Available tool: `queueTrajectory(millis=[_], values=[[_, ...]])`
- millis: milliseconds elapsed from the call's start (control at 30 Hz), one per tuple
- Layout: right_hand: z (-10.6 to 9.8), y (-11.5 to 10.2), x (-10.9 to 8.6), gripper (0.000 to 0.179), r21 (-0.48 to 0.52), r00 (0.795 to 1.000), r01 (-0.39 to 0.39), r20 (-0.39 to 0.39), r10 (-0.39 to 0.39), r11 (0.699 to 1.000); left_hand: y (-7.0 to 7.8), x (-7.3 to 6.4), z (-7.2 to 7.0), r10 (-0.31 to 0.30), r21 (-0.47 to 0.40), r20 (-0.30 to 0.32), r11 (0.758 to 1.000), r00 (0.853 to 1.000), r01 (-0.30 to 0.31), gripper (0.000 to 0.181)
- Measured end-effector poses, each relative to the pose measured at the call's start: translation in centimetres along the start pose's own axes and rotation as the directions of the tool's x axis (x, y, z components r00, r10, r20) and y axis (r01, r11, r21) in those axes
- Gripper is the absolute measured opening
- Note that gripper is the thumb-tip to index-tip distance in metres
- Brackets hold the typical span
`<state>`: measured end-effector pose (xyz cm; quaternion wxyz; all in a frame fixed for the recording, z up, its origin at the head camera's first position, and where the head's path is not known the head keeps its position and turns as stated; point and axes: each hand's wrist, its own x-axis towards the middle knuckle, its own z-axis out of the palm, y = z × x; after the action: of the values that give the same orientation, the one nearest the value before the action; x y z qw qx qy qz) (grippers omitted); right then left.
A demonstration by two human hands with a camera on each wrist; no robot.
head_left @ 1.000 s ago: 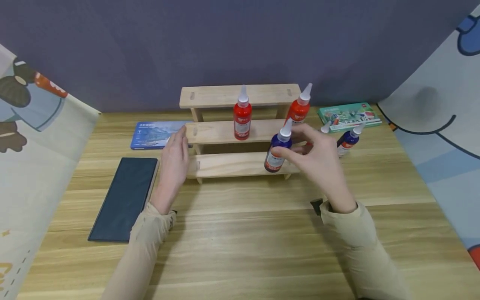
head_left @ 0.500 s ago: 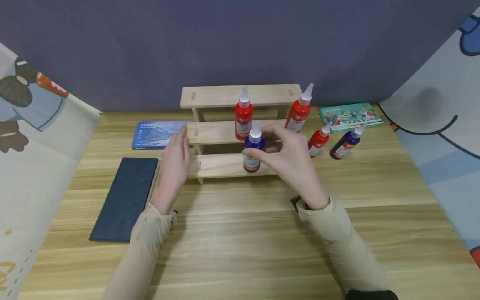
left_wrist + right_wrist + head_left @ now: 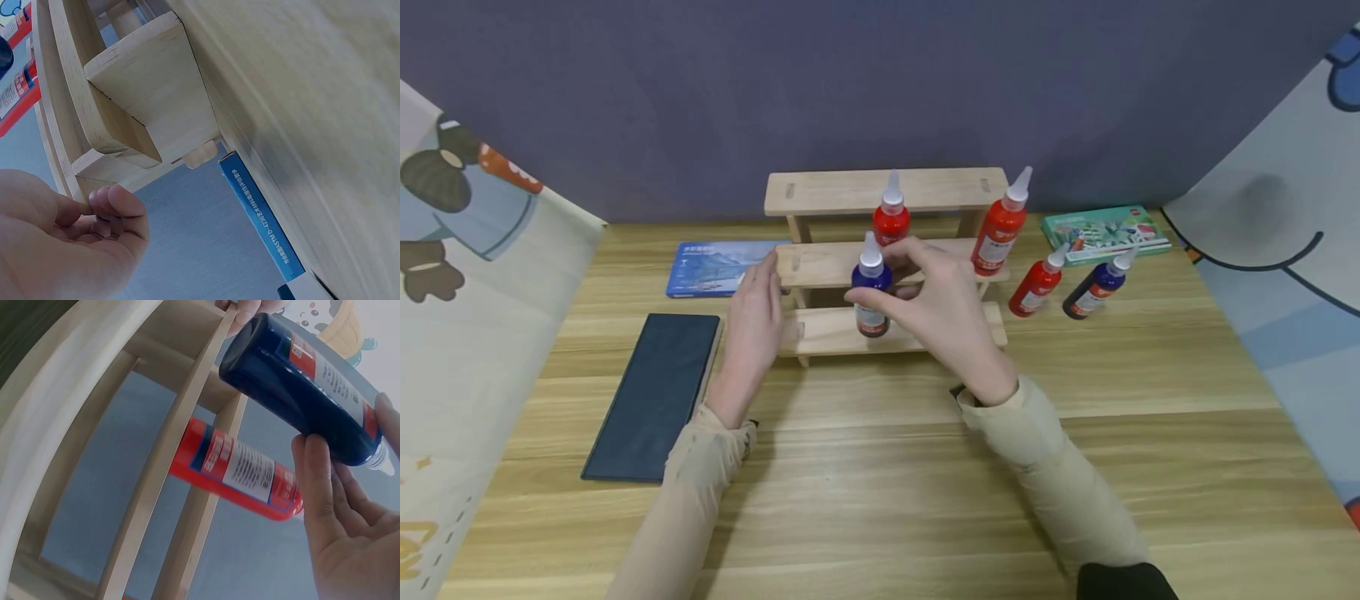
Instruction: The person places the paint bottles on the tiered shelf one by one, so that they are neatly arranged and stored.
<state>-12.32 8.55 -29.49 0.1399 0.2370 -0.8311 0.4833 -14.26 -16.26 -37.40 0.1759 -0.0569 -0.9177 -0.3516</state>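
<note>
My right hand [image 3: 936, 304] pinches a dark blue squeeze bottle [image 3: 872, 318] with a white pointed nozzle between thumb and fingers. In the right wrist view, the bottle [image 3: 300, 387] is tilted, its base raised off the wooden tiers. In the head view it overlaps the lower part of a three-tier wooden shelf [image 3: 820, 332]. A red bottle [image 3: 891, 225] stands on the middle tier, just behind it. Another red bottle [image 3: 997, 237] is at that tier's right end. My left hand [image 3: 754, 321] grips the shelf's left end; its curled fingers [image 3: 125, 203] show in the left wrist view.
Right of the shelf stand a small red bottle [image 3: 1033, 287] and a dark blue one [image 3: 1093, 292], with a green box [image 3: 1105, 235] behind. On the left lie a blue box [image 3: 715, 268] and a dark notebook [image 3: 655, 396]. A grey-blue panel [image 3: 880, 83] rises behind the shelf.
My right hand has carried the blue bottle leftward along the shelf, from near its right end to in front of the middle red bottle. The left hand stays at the left end.
</note>
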Motion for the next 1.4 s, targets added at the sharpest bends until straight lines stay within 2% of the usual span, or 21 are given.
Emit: queueTrajectory(millis=[133,567,967,1233,1400], values=[[0.7,-0.1,0.4,0.045,-0.017,1.000,0.029,-0.003,-0.029,0.999,0.1,0.0,0.0,-0.004,0.003,0.004,1.000,1.000,0.004,0.044],[2.7,-1.0,1.8,0.046,-0.068,0.998,0.055,0.000,-0.055,0.996,0.0,0.0,0.0,-0.007,0.000,-0.002,1.000,1.000,0.007,0.043],[4.2,-1.8,3.3,0.045,-0.056,0.996,0.090,-0.018,-0.092,0.994,0.0,0.0,-0.1,-0.012,0.005,0.004,1.000,1.000,0.012,0.044],[5.1,-1.6,4.0,0.045,-0.116,0.990,0.129,-0.048,-0.135,0.985,-0.1,0.0,0.0,0.003,0.003,0.002,1.000,1.000,-0.003,0.043],[5.5,-1.5,4.5,0.045,-0.119,0.988,0.121,-0.077,-0.131,0.985,-0.1,0.0,0.0,0.014,-0.005,-0.007,1.000,1.000,-0.014,0.042]])
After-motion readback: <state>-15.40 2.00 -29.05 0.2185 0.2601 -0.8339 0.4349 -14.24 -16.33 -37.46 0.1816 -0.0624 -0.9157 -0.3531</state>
